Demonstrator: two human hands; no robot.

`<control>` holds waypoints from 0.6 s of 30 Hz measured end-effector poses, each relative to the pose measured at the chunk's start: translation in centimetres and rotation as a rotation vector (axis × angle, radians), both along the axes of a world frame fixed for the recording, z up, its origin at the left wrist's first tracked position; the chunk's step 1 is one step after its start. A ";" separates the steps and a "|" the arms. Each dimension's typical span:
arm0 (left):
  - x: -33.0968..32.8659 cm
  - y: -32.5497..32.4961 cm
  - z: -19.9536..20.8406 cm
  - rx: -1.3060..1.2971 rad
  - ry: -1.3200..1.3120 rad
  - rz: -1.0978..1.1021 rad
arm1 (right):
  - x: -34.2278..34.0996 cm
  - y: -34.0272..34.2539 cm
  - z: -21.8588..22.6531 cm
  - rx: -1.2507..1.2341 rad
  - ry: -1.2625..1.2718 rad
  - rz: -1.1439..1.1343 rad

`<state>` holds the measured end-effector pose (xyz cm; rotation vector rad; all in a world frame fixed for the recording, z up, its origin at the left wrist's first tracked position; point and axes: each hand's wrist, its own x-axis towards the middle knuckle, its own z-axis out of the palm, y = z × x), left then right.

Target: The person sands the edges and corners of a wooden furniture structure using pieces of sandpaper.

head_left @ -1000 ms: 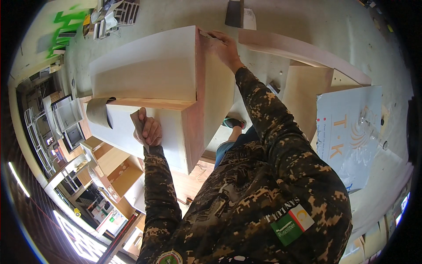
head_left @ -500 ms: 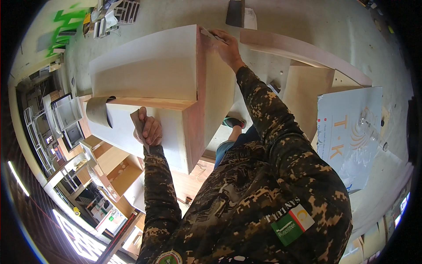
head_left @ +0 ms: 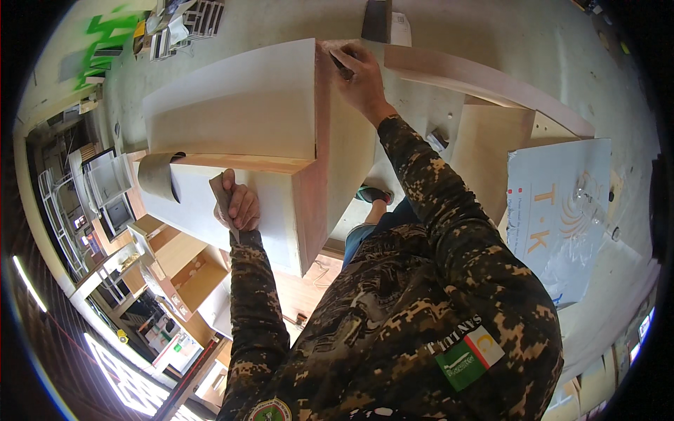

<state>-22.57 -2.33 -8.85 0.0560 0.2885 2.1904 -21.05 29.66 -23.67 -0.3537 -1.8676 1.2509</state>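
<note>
A large L-shaped wooden cabinet piece with white faces (head_left: pixel 232 98) and bare wood edges (head_left: pixel 321 119) stands before me. At its far top corner my right hand (head_left: pixel 359 76) is closed on a piece of sandpaper (head_left: pixel 342 64), pressed against the wood edge; the fingers cover most of the sheet. My left hand (head_left: pixel 240 206) rests over the lower white face, pinching a folded grey-brown strip of sandpaper (head_left: pixel 222 198). To its left a curled sheet of sandpaper (head_left: pixel 157 175) hangs over the edge of the step.
On the right lie a curved wooden panel (head_left: pixel 484 74) and a light blue cardboard sheet (head_left: pixel 554 210) with a clear plastic bottle (head_left: pixel 597 210) on it. Open wooden drawer boxes (head_left: pixel 189 277) stand at lower left. My foot (head_left: pixel 372 195) is beside the cabinet piece.
My right hand has turned and shifted slightly at the far corner, so its sandpaper is more hidden by the fingers. My left hand has barely moved.
</note>
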 end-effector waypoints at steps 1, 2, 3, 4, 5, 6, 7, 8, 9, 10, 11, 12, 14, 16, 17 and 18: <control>0.0 0.1 0.0 0.001 0.001 -0.004 | -0.2 -0.1 -0.5 0.034 -0.047 -0.059; -0.1 0.3 -0.1 0.003 0.001 -0.008 | -0.3 0.0 -0.9 0.068 -0.093 -0.118; -0.1 0.2 -0.2 0.011 0.013 -0.014 | -0.4 -0.2 -0.9 0.066 -0.092 -0.114; -0.1 0.1 -0.2 0.019 0.025 -0.021 | -0.5 -0.4 -0.9 0.077 -0.105 -0.121; -0.1 -0.1 -0.3 0.018 0.026 -0.019 | -0.6 -0.5 -0.9 0.088 -0.117 -0.129; -0.1 -0.2 -0.4 0.026 0.025 -0.010 | -0.6 -0.6 -0.8 0.088 -0.117 -0.127; -0.1 -0.4 -0.4 0.034 0.023 -0.001 | -0.5 -0.8 -0.6 0.101 -0.126 -0.149; 0.0 -0.5 -0.5 0.034 0.024 0.001 | -0.6 -1.0 -0.5 0.114 -0.136 -0.171; 0.0 -0.5 -0.4 0.026 0.027 0.001 | -0.6 -1.0 -0.5 0.115 -0.136 -0.172; 0.0 -0.4 -0.4 0.019 0.031 0.001 | -0.6 -1.0 -0.4 0.133 -0.142 -0.185; -0.1 -0.4 -0.3 0.019 0.031 0.001 | -0.6 -1.1 -0.3 0.150 -0.148 -0.198; -0.1 -0.2 -0.2 0.013 0.035 -0.008 | -0.7 -1.1 -0.3 0.150 -0.148 -0.198; 0.0 0.0 -0.1 0.006 0.040 -0.016 | -0.9 -1.1 -0.2 0.183 -0.131 -0.224; 0.1 0.1 0.0 -0.009 0.036 0.004 | -1.1 -1.0 0.2 0.174 -0.105 -0.203; 0.1 0.1 0.0 -0.010 0.036 0.004 | -1.3 -0.9 0.4 0.166 -0.079 -0.184; 0.1 0.3 0.1 -0.013 0.037 -0.001 | -1.4 -1.0 0.1 0.167 -0.080 -0.187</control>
